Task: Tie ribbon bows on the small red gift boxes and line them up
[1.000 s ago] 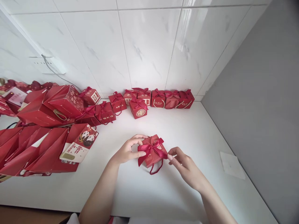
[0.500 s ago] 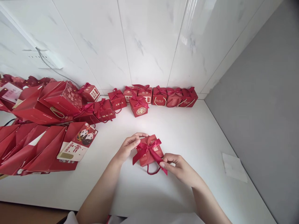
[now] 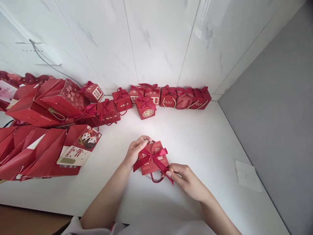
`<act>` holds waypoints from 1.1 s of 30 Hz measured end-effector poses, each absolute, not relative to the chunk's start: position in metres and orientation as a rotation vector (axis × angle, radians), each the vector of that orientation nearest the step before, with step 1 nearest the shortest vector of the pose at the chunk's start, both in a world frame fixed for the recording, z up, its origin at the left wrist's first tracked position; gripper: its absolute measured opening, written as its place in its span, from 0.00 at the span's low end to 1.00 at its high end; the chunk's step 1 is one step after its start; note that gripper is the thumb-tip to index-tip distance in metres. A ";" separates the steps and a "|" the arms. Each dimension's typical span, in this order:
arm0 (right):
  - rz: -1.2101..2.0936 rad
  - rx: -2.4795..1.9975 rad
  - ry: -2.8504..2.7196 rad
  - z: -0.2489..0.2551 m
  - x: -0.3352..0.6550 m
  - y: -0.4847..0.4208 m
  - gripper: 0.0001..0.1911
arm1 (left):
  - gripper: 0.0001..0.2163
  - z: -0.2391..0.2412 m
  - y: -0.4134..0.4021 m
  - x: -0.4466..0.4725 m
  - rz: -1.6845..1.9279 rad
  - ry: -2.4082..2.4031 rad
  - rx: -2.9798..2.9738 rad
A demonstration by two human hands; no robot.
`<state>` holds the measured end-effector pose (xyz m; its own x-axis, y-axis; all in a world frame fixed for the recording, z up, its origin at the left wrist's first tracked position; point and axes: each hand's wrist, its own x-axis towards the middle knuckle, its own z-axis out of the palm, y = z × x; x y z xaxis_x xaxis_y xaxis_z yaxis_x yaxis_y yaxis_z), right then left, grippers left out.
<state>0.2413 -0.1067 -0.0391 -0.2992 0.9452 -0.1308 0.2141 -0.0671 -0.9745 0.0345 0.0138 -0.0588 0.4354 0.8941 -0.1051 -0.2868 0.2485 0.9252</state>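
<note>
A small red gift box (image 3: 149,168) with gold lettering faces up between my hands, above the white table. A dark red ribbon (image 3: 160,152) is tied in a bow across its top. My left hand (image 3: 136,150) grips the box at its upper left side, thumb on top and some fingers hidden behind it. At the lower right corner, my right hand (image 3: 184,179) pinches a ribbon tail between thumb and fingers. A twisted red cord handle (image 3: 156,180) hangs from the near side of the box.
Several ribboned red boxes (image 3: 168,98) line the tiled wall (image 3: 156,42). One red box (image 3: 146,111) stands in front of the row. Larger red boxes (image 3: 49,150) crowd the left side. A white tissue (image 3: 248,175) lies at the right, near the grey panel (image 3: 274,107).
The box has turned and tilted slightly in my left hand, showing more of its lettered top. My right hand keeps its pinch on the ribbon tail. The camera view has shifted a little.
</note>
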 end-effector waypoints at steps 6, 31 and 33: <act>1.453 -1.227 -1.578 -0.030 0.244 -0.105 0.21 | 0.12 -0.059 0.015 0.036 0.913 0.737 0.994; 1.487 -1.183 -1.402 -0.047 0.257 -0.106 0.18 | 0.20 -0.063 0.023 0.023 0.797 0.670 1.262; 1.498 -1.190 -1.402 -0.046 0.258 -0.106 0.17 | 0.19 -0.062 0.023 0.023 0.807 0.676 1.264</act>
